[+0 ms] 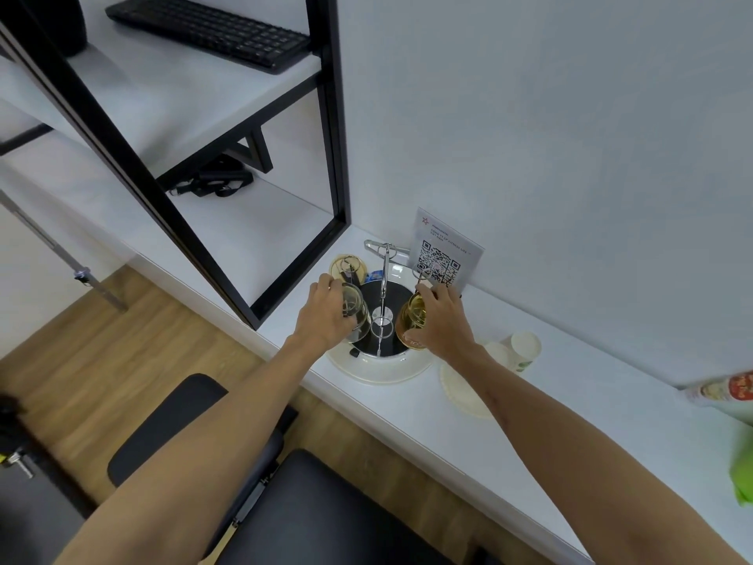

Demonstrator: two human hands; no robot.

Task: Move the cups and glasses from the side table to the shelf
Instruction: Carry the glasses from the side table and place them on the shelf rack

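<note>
A metal cup rack (384, 279) stands on a round white tray (379, 371) on the white side table (550, 426). My left hand (326, 316) grips a clear glass (358, 316) at the rack's left side. My right hand (442, 320) grips an amber glass (412, 320) at the rack's right side. Another amber glass (346, 266) hangs upside down on a rack prong at the back left. A white paper cup (523, 349) lies on its side to the right. The black-framed shelf (252, 234) with white boards rises to the left.
A QR-code sign (442, 258) leans on the wall behind the rack. A black keyboard (208, 28) lies on an upper shelf board, and a black cable bundle (216, 181) on the lower one. A pale plate (464, 389) lies right of the tray. A black padded bench (309, 511) stands below.
</note>
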